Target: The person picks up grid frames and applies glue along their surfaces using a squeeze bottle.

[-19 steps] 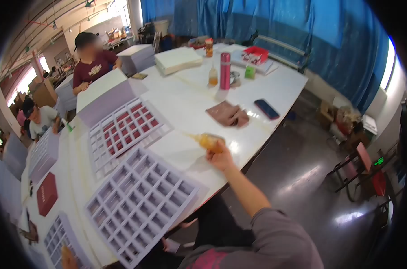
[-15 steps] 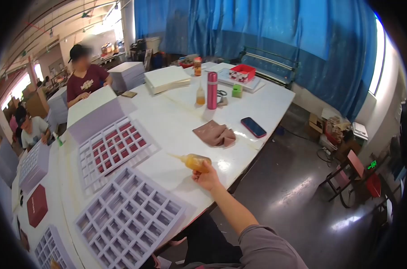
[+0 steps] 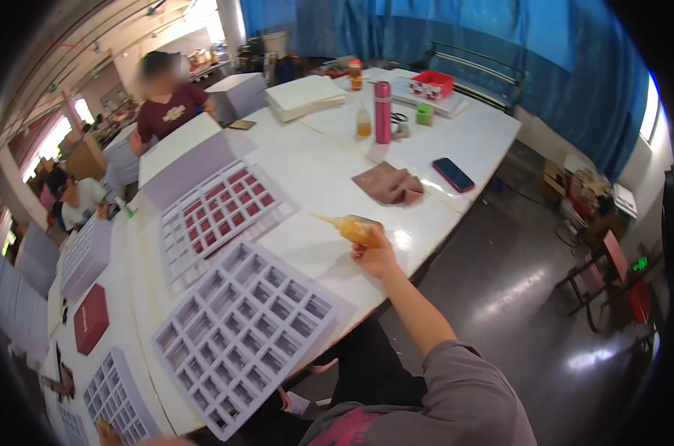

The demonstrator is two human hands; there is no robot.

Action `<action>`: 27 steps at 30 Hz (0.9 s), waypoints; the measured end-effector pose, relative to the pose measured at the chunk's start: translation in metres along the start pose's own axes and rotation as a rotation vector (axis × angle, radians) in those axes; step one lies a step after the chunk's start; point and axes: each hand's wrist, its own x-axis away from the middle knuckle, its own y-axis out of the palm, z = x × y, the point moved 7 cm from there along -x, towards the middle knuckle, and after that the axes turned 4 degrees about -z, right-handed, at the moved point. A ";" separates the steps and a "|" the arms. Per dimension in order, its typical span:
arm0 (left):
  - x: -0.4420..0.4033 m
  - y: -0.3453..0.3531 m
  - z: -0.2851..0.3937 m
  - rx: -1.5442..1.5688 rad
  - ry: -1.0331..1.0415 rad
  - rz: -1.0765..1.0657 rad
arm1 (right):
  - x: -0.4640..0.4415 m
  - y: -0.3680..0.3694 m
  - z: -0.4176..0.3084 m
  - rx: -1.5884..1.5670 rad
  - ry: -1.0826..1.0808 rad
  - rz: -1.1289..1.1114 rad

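My right hand (image 3: 376,256) is wrapped round a squeeze bottle (image 3: 358,229) of amber liquid. The bottle is tilted on its side above the white table, its thin nozzle pointing left. Below and left of it lies a large pale lilac grid tray (image 3: 245,327) with many compartments. At the bottom left edge, part of my left hand (image 3: 108,432) shows beside a smaller grid tray (image 3: 118,398); its fingers are mostly cut off by the frame. Behind the large tray, another white grid (image 3: 219,212) has dark red pieces showing in its openings.
A brown cloth (image 3: 389,184), a phone (image 3: 454,175), a pink flask (image 3: 382,111) and a second amber bottle (image 3: 363,123) stand or lie on the table (image 3: 307,175). A dark red box (image 3: 91,318) sits left. A co-worker (image 3: 170,104) stands beyond stacked boards (image 3: 185,160).
The view has tilted down and left, so things appear shifted right and upward. My right hand still grips the bottle. More of my left hand shows at the bottom left.
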 end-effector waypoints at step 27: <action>0.358 -0.160 -0.161 -0.888 -1.077 -0.995 | 0.006 0.014 0.003 0.115 -0.034 -0.027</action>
